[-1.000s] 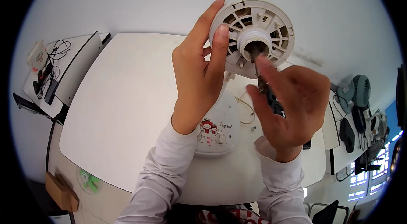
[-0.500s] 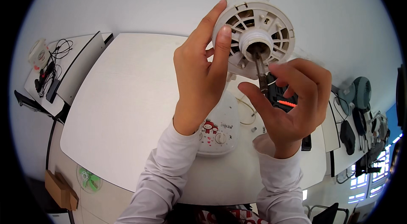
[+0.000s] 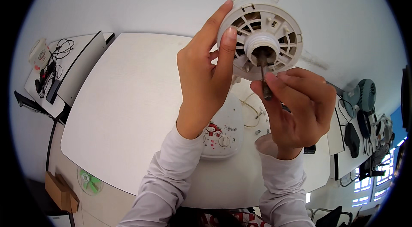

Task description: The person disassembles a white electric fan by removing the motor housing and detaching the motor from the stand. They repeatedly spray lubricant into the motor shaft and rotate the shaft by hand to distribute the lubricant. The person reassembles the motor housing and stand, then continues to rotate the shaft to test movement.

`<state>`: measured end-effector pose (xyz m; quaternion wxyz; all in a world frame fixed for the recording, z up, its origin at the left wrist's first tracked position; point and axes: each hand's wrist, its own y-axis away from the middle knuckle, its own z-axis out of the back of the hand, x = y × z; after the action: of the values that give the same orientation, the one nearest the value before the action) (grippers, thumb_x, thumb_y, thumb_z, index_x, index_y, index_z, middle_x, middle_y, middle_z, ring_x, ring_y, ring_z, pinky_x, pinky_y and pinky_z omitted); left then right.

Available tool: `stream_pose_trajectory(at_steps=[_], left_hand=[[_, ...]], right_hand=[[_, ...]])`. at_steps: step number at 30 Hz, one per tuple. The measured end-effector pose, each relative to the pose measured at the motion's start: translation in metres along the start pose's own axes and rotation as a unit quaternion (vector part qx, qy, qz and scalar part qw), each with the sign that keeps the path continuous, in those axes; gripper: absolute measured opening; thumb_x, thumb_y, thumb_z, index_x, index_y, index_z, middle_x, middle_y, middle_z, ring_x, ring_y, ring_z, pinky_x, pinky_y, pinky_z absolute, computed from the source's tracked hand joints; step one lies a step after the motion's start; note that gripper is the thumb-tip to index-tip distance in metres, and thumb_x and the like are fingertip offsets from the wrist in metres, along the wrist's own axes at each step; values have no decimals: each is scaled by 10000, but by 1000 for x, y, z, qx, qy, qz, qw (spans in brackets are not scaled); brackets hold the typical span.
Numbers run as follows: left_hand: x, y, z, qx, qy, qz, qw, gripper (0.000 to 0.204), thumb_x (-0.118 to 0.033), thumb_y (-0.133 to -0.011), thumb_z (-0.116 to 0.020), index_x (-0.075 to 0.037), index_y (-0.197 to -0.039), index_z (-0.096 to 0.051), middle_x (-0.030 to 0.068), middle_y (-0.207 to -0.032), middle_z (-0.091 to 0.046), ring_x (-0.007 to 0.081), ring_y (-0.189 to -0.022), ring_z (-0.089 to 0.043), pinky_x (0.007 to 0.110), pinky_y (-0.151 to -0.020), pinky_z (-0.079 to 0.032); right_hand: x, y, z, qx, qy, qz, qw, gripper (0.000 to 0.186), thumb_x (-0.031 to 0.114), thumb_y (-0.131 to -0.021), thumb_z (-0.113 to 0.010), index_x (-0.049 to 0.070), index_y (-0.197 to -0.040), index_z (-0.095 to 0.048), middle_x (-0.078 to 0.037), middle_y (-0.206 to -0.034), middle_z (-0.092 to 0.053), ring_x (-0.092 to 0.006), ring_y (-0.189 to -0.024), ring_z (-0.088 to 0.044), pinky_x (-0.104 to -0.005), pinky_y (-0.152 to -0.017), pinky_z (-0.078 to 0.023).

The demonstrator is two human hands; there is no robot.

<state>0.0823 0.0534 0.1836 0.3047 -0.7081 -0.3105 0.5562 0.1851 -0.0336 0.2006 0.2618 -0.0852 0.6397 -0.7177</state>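
Note:
A round white fan motor housing (image 3: 261,39) with a slotted front is raised over the table. My left hand (image 3: 201,72) grips its left rim, thumb on the front and fingers around the side. From the threaded collar in its middle a dark metal motor shaft (image 3: 264,74) sticks out toward me. My right hand (image 3: 300,106) pinches this shaft between thumb and forefinger, its other fingers curled. Beneath the housing stands the white fan base (image 3: 229,126), with a cartoon print and knobs; my left wrist partly covers it.
On the white table (image 3: 116,111) a pale cord (image 3: 251,124) and small metal parts (image 3: 258,132) lie right of the base. A side table at left holds black cables (image 3: 53,66). At right are a grey-green fan (image 3: 366,94) and other parts. A green fan blade (image 3: 90,182) lies on the floor.
My right thumb and forefinger have come together on the motor shaft, having been apart beside it. The housing has shifted slightly to the right with my left hand.

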Motion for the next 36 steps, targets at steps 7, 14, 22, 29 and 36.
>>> stream_pose_trajectory(at_steps=[7, 14, 22, 29, 36], left_hand=[[1, 2, -1, -5, 11, 2, 1000, 322, -191, -912, -494, -36, -1188, -553, 148, -951, -656, 177, -768, -647, 298, -639, -556], [0, 4, 0, 7, -4, 5, 1000, 316, -178, -908, -501, -41, -1188, -555, 154, -1040, -636, 192, -840, -648, 304, -645, -561], [4, 3, 0, 3, 7, -10, 1000, 316, -174, -903, -510, -45, -1188, -555, 151, -1037, -638, 192, -821, -653, 303, -635, -561], [9, -1, 0, -19, 27, -37, 999, 306, -170, -896, -527, -47, -1173, -571, 142, -859, -669, 179, -692, -660, 267, -576, -536], [9, -1, 1, -14, 24, -35, 999, 302, -155, -887, -541, -56, -1170, -576, 143, -836, -668, 174, -661, -658, 250, -539, -517]], right_hand=[[-1, 1, 2, 4, 14, -2, 1000, 300, 83, -541, -846, 65, -768, -651, -32, -851, -538, -168, -705, -559, -251, -547, -447], [-3, 6, 1, -10, 3, -15, 1000, 320, 48, -545, -838, 50, -797, -640, -55, -849, -537, -166, -704, -558, -247, -550, -448], [1, 5, 2, 4, 8, -9, 1000, 300, -11, -551, -811, 38, -799, -649, -63, -874, -547, -173, -696, -568, -253, -563, -458], [-1, 1, 0, 12, -12, 25, 1000, 331, -13, -544, -716, 23, -872, -692, -45, -868, -581, -197, -759, -598, -264, -595, -502], [-1, -1, 3, 65, 9, 43, 997, 274, -85, -626, -648, 40, -867, -685, -59, -924, -555, -229, -783, -584, -286, -631, -494]])
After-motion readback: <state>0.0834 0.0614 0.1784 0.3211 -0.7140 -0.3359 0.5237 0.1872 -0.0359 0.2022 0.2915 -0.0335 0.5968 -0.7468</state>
